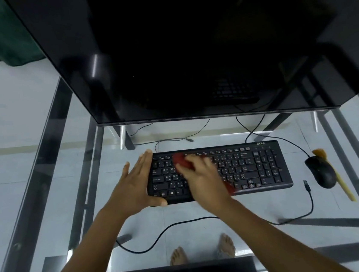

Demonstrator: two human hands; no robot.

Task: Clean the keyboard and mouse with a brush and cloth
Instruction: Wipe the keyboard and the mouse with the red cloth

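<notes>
A black keyboard lies on a glass desk. My left hand rests flat against the keyboard's left end, fingers straight, thumb at its front corner. My right hand, blurred by motion, is closed on a red cloth pressed on the left-middle keys; a red edge also shows below the wrist. A black mouse sits right of the keyboard. A brush with a yellow handle and brown bristles lies behind and beside the mouse.
A large dark monitor stands close behind the keyboard. Black cables loop over the glass in front and behind, with a loose plug near the mouse. Through the glass I see the desk's dark frame and bare feet.
</notes>
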